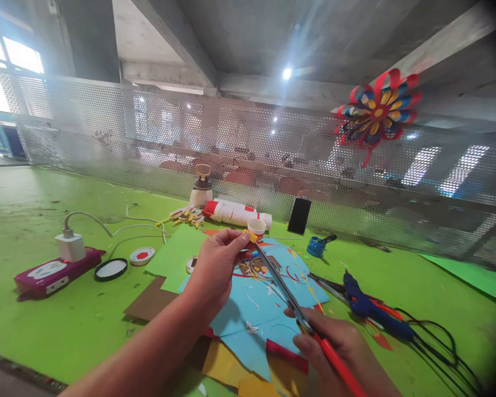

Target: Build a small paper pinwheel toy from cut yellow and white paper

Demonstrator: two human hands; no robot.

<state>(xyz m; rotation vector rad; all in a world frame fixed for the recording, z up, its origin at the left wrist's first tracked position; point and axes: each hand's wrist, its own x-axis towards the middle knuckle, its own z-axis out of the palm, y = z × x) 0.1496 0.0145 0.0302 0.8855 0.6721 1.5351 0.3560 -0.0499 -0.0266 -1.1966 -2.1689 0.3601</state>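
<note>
We see one scissors (289, 298) in right hand (339, 353); left hand (215, 270) fingers pinch one tiny yellow paper scrap (250, 236), blades touching it.

A green table (45, 325) carried the clutter. Near its left edge lay a magenta power strip (52, 274) with a white charger (70, 246), a round lens (111, 269) just beside it. Coloured paper sheets (254, 309) overlapped at the near edge. A blue glue gun (372, 309) lay toward the right. Along the far edge stood a phone (299, 215), stacked paper cups (235, 213) and a small bottle (201, 190).
</note>
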